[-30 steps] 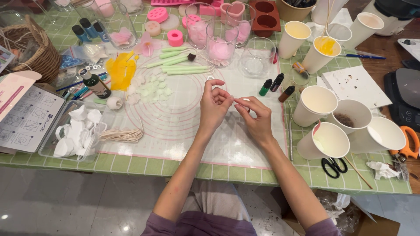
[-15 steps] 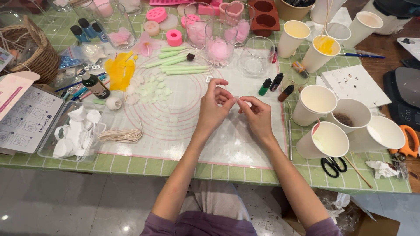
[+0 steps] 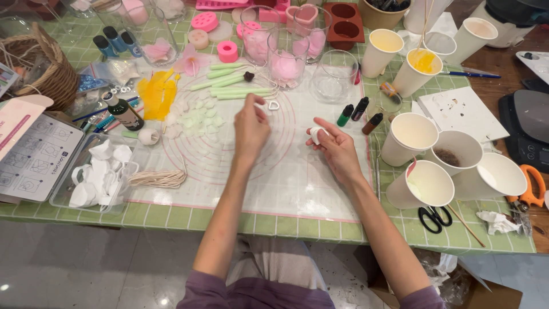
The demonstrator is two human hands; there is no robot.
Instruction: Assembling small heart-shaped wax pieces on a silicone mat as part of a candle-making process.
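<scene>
One head-worn view looks steeply down, fairly near, onto the tabletop (image 3: pixel 286 223) ahead of both forearms.

The open room is the middle and near part of the white silicone mat (image 3: pixel 286 177), where only the left hand (image 3: pixel 250 127) and right hand (image 3: pixel 334 146) sit. At twelve o'clock a row of glass jars (image 3: pixel 286 60) walls off the far edge, with green wax sticks (image 3: pixel 234 86) and a small heart cutter (image 3: pixel 274 105) lying just before them. At three o'clock paper cups (image 3: pixel 426 151) crowd close (three dropper bottles (image 3: pixel 359 111) stand nearer still). At nine o'clock lie green wax pieces (image 3: pixel 197 117), a wick coil (image 3: pixel 157 179) and a clear plastic tray (image 3: pixel 94 174).
</scene>
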